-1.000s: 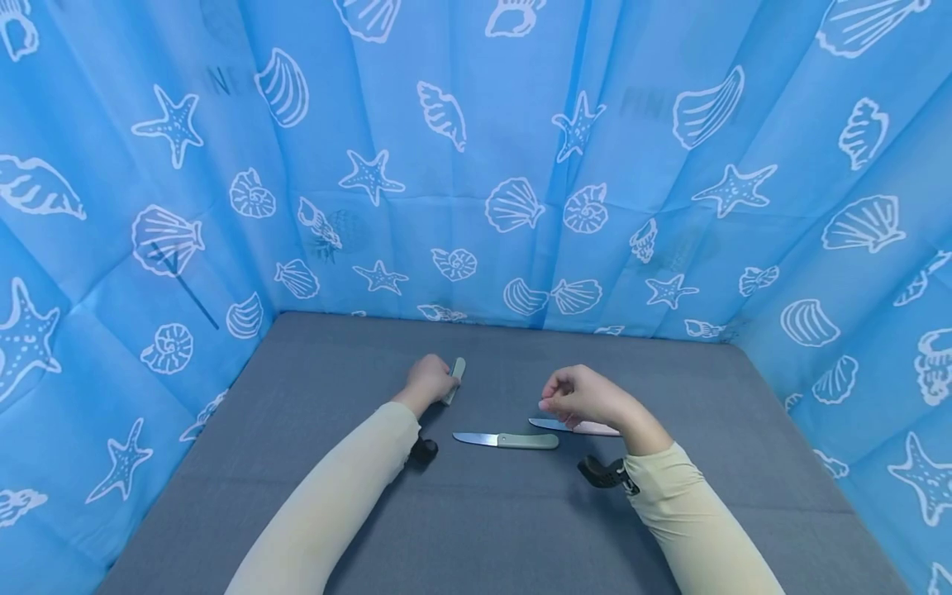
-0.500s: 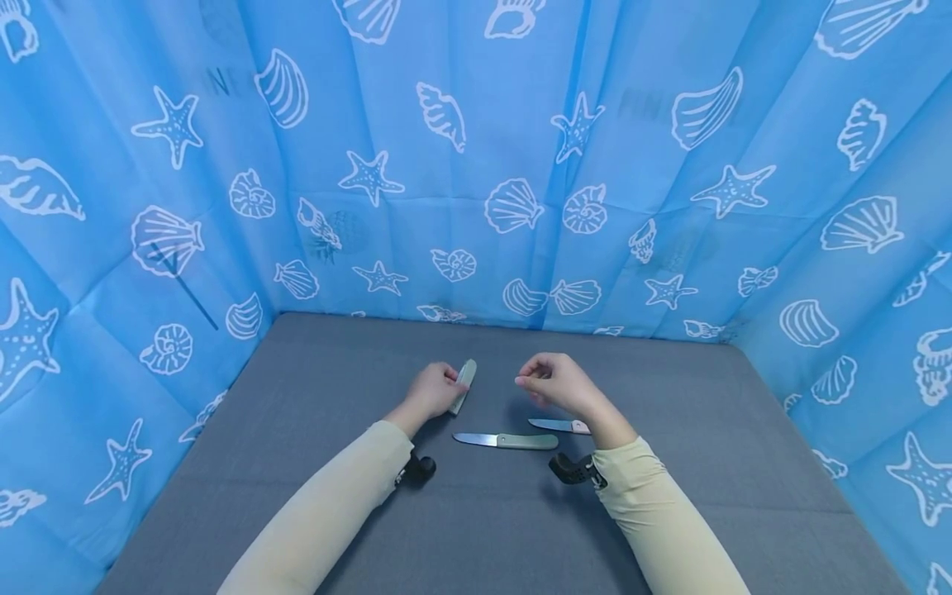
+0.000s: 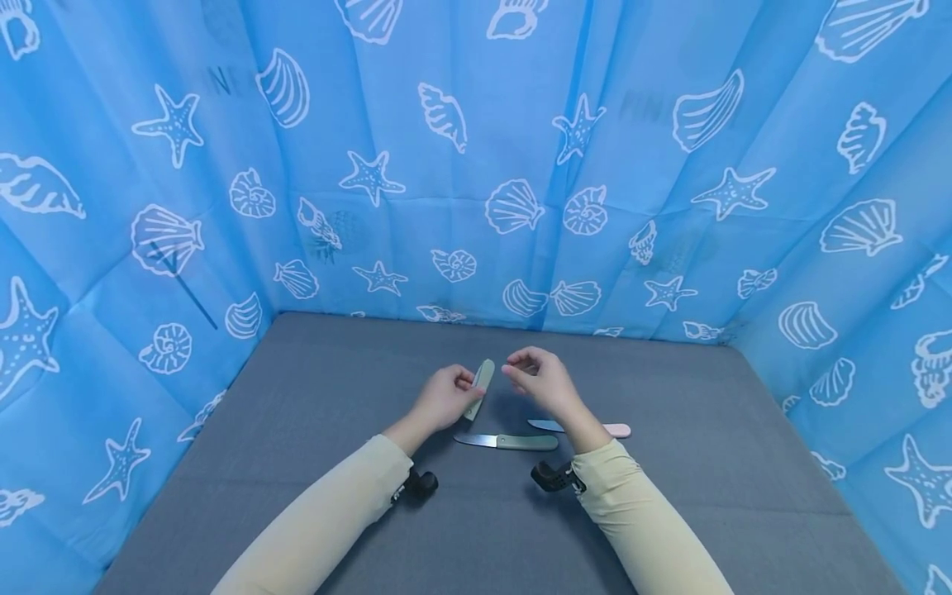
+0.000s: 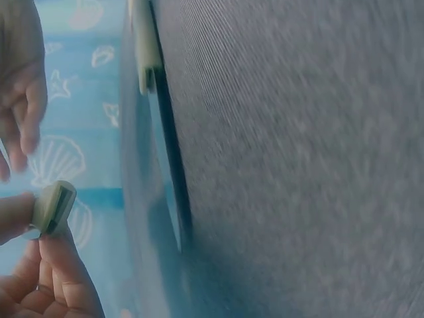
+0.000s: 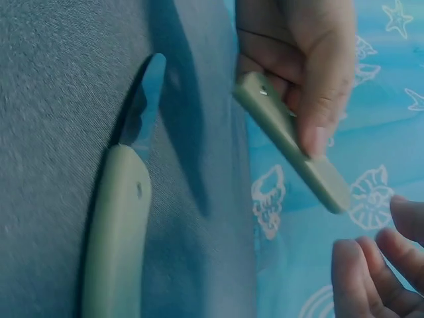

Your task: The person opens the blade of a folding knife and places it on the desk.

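Observation:
My left hand (image 3: 444, 398) pinches a folding knife (image 3: 485, 376) with a pale green handle between thumb and fingers. It is raised above the table, and no blade sticks out of its handle in the right wrist view. Close to its far end is my right hand (image 3: 546, 384), fingers loosely bent, holding nothing; a gap separates its fingertips from the knife. Below both hands lies a second green-handled knife (image 3: 526, 442), blade out and pointing left. A pink-handled knife (image 3: 619, 430), also unfolded, lies partly hidden behind my right wrist.
The grey cloth-covered table (image 3: 357, 364) extends around the hands. A blue curtain (image 3: 476, 165) printed with shells and starfish encloses its back and sides. Black wrist cameras (image 3: 552, 476) hang below both wrists, low over the cloth.
My left hand has brought the folded knife rightward and up off the table. My right hand has moved left and farther from me toward it, uncovering the pink handle's end.

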`<state>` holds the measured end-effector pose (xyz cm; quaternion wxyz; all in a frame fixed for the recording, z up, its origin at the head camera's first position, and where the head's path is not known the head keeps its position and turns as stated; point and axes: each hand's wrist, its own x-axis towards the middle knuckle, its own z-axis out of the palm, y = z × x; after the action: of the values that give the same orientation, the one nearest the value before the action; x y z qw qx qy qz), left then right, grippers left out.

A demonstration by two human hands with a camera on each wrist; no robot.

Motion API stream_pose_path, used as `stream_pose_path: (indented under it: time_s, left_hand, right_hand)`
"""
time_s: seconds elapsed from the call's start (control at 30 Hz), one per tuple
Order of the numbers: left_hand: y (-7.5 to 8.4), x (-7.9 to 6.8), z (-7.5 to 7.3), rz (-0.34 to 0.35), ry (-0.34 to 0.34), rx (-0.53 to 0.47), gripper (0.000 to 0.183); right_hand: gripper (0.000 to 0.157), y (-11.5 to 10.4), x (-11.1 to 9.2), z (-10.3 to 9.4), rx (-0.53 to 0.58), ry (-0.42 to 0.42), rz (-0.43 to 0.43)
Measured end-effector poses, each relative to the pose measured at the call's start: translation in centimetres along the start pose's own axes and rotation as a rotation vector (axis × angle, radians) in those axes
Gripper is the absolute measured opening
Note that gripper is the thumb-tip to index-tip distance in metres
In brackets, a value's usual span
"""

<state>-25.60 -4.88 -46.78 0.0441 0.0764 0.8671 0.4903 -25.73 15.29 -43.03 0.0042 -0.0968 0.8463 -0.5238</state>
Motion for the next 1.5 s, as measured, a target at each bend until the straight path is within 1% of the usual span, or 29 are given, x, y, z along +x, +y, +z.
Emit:
stream_pose_path:
  time_s: [0.1, 0.2, 0.4, 0.53, 0.63, 0.7, 0.77, 0.9, 1.0, 1.1, 1.17, 1.33, 1.43, 1.5]
  left_hand:
    - [0.3, -0.3, 0.2, 0.02, -0.005, -0.023, 0.023]
    - [0.6, -0.6, 0.4, 0.032, -0.018, -0.044, 0.022]
    - [1.0, -1.2, 0.3, 0.049, -0.054, -0.061, 0.021]
    - [1.0, -1.5, 0.2, 0.064, -0.052, -0.051, 0.019]
    - [0.8, -1.5, 0.1, 0.078, -0.048, -0.032, 0.018]
    - [0.7, -1.5, 0.0, 0.092, -0.06, -0.015, 0.019]
    - [0.7, -1.5, -0.2, 0.114, -0.087, 0.005, 0.02]
    - [0.4, -1.4, -0.7, 0.191, -0.165, 0.099, 0.02]
    - [0.2, -1.3, -1.1, 0.253, -0.214, 0.172, 0.022]
    - [0.2, -1.3, -1.4, 0.287, -0.256, 0.194, 0.024]
    - [0.2, -1.3, -1.5, 0.293, -0.277, 0.189, 0.025]
    - [0.2, -1.3, -1.6, 0.267, -0.311, 0.142, 0.025]
    - [0.1, -1.4, -1.7, 0.262, -0.319, 0.107, 0.024]
    - [0.1, -1.5, -1.7, 0.269, -0.31, 0.078, 0.024]
  right_hand:
    - [0.026, 0.2, 0.1, 0.6, 0.027, 0.014, 0.001]
    - [0.028, 0.4, 0.2, 1.1, 0.046, 0.007, -0.008]
    - [0.024, 0.6, 0.0, 2.0, 0.131, -0.02, 0.012]
    - [0.023, 0.7, -0.2, 2.1, 0.196, -0.036, 0.036]
    - [0.022, 0.8, -0.3, 2.1, 0.214, -0.047, 0.047]
    - [0.021, 0.8, -0.4, 2.1, 0.219, -0.054, 0.048]
    - [0.02, 0.8, -0.5, 2.0, 0.23, -0.071, 0.046]
    - [0.018, 0.6, -0.7, 1.9, 0.248, -0.136, 0.036]
    - [0.018, 0.6, -0.8, 1.7, 0.235, -0.182, 0.018]
    - [0.018, 0.7, -0.8, 1.6, 0.213, -0.204, -0.001]
    - [0.018, 0.7, -0.8, 1.6, 0.198, -0.212, -0.018]
    - [0.02, 0.3, -1.1, 1.4, 0.192, -0.238, -0.024]
    - [0.02, 0.2, -1.2, 1.3, 0.196, -0.251, -0.018]
    - [0.019, 0.5, -1.1, 1.3, 0.203, -0.249, -0.016]
